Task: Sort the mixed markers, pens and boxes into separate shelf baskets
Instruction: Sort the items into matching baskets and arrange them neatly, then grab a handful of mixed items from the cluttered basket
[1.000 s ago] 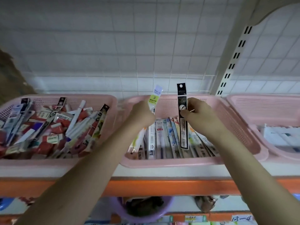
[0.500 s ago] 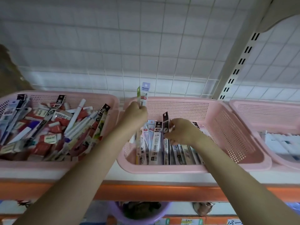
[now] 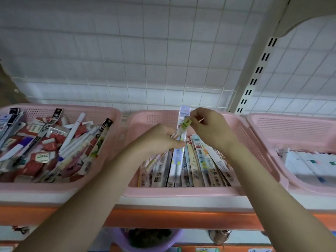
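Three pink baskets stand in a row on the shelf. The left basket [image 3: 60, 186] holds a jumble of markers, packaged pens and small red boxes. In the middle basket [image 3: 181, 191] packaged pens lie side by side. My left hand [image 3: 160, 140] grips a few packaged pens [image 3: 183, 122] upright above the middle basket. My right hand [image 3: 211, 128] pinches the top of the one with a green label. White items fill the right basket [image 3: 269, 128].
A white wire grid forms the shelf's back wall. A slotted cream upright [image 3: 254, 75] rises at the right. The orange shelf edge [image 3: 181, 219] runs across the front, and a purple bowl [image 3: 149, 240] sits on the level below.
My right hand let go of the black-topped pen pack in the middle basket and rose to the packs in my left hand. My left hand shifted right.
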### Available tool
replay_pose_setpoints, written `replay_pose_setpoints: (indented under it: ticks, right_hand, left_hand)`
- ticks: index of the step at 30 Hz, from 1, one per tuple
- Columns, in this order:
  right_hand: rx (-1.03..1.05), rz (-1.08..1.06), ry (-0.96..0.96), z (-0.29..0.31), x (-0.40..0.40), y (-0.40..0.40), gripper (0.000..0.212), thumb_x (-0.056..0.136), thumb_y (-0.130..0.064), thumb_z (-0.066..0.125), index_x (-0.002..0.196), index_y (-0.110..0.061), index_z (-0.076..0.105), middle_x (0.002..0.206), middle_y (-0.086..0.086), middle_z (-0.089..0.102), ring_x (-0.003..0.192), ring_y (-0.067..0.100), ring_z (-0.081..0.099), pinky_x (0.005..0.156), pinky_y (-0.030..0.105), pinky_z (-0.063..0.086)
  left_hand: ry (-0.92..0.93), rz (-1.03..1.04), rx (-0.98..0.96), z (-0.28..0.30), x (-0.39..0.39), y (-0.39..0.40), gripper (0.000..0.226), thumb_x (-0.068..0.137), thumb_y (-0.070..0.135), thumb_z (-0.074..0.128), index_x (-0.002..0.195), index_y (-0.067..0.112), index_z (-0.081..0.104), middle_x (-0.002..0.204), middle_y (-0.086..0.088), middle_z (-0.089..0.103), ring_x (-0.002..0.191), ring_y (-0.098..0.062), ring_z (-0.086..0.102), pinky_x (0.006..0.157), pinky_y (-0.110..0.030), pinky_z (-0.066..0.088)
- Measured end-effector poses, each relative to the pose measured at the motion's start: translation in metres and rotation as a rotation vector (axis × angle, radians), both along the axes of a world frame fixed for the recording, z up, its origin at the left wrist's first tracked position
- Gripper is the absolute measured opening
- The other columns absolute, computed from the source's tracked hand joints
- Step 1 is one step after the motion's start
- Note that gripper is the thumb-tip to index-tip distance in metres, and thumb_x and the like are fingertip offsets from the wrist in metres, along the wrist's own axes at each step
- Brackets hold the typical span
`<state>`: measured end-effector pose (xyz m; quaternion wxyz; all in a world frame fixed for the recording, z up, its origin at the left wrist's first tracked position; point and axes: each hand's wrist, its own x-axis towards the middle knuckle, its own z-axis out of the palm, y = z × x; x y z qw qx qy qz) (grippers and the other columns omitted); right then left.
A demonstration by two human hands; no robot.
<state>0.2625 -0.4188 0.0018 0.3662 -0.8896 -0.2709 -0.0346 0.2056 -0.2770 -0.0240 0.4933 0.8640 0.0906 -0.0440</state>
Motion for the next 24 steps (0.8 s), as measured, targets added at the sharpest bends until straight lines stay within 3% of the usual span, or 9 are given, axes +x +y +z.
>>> replay_pose_setpoints:
  ticks: [2,4,6,9,11,14,20,22,24]
  right_hand:
    - [0.069,-0.018,0.044,-0.001,0.006,-0.003,0.014,0.093,-0.019,0.052,0.081,-0.014,0.057,0.065,-0.006,0.055,0.051,0.003,0.041,0.047,0.012,0.031]
    - [0.118,-0.057,0.080,-0.001,0.013,-0.008,0.015,0.094,-0.017,0.048,0.083,-0.010,0.054,0.073,0.004,0.060,0.053,0.010,0.042,0.050,0.022,0.032]
    - [0.086,-0.078,0.059,0.000,0.019,-0.012,0.014,0.094,-0.014,0.045,0.084,-0.008,0.052,0.071,0.004,0.058,0.056,0.014,0.043,0.051,0.026,0.032]
    - [-0.031,-0.055,0.027,-0.003,0.024,-0.015,0.012,0.094,-0.013,0.045,0.083,-0.011,0.049,0.062,-0.005,0.047,0.054,0.008,0.041,0.048,0.022,0.030]
    - [-0.097,-0.041,0.029,-0.008,0.025,-0.016,0.011,0.094,-0.014,0.044,0.085,-0.012,0.050,0.064,-0.005,0.047,0.055,0.009,0.042,0.046,0.021,0.030]
    - [-0.152,-0.023,0.058,-0.013,0.024,-0.017,0.012,0.095,-0.014,0.043,0.086,-0.012,0.051,0.069,-0.001,0.053,0.054,0.011,0.045,0.045,0.022,0.031]
    - [-0.242,0.026,0.145,-0.012,0.022,-0.011,0.014,0.093,-0.010,0.043,0.088,-0.010,0.057,0.089,0.013,0.066,0.073,0.025,0.060,0.061,0.027,0.045]
    - [-0.270,0.058,0.255,-0.015,0.020,-0.010,0.014,0.091,-0.007,0.044,0.094,-0.006,0.058,0.088,0.016,0.067,0.069,0.025,0.060,0.060,0.029,0.048]
    - [-0.380,0.120,0.340,-0.020,0.016,-0.014,0.013,0.091,-0.007,0.045,0.098,-0.006,0.055,0.088,0.016,0.065,0.069,0.025,0.061,0.056,0.028,0.049]
  left_hand:
    - [-0.012,-0.019,-0.026,0.001,0.002,-0.004,0.035,0.089,0.029,0.063,0.099,-0.004,0.063,0.085,-0.004,0.066,0.070,-0.013,0.065,0.073,-0.027,0.045]
    - [-0.054,0.026,-0.044,0.001,0.004,-0.001,0.031,0.095,0.031,0.052,0.099,0.001,0.060,0.076,0.001,0.068,0.056,-0.004,0.066,0.057,-0.019,0.051]
    - [-0.110,0.139,0.045,0.000,0.007,0.008,0.029,0.098,0.029,0.044,0.103,0.005,0.057,0.067,0.000,0.064,0.044,0.000,0.059,0.042,-0.012,0.045]
    - [-0.062,0.236,0.290,-0.007,0.013,0.018,0.040,0.100,0.030,0.038,0.115,-0.004,0.053,0.060,-0.003,0.057,0.038,-0.007,0.052,0.037,-0.014,0.043]
    - [0.051,0.215,0.548,-0.015,0.014,0.015,0.041,0.101,0.035,0.037,0.098,0.001,0.059,0.056,-0.001,0.050,0.041,-0.010,0.047,0.038,-0.020,0.041]
    - [0.129,0.179,0.826,-0.029,0.017,0.007,0.049,0.098,0.042,0.039,0.063,0.011,0.050,0.053,0.001,0.046,0.045,-0.010,0.044,0.044,-0.023,0.032]
    - [0.244,0.122,1.018,-0.033,0.025,-0.005,0.062,0.088,0.065,0.040,0.055,0.013,0.045,0.051,0.002,0.046,0.051,-0.011,0.044,0.056,-0.027,0.030]
    - [0.242,0.123,1.047,-0.028,0.022,-0.003,0.063,0.084,0.069,0.043,0.056,0.013,0.046,0.054,0.001,0.048,0.057,-0.014,0.047,0.061,-0.028,0.033]
    - [0.238,0.123,1.008,-0.019,0.017,-0.003,0.060,0.079,0.069,0.052,0.058,0.013,0.048,0.057,0.002,0.050,0.059,-0.014,0.050,0.056,-0.027,0.035]
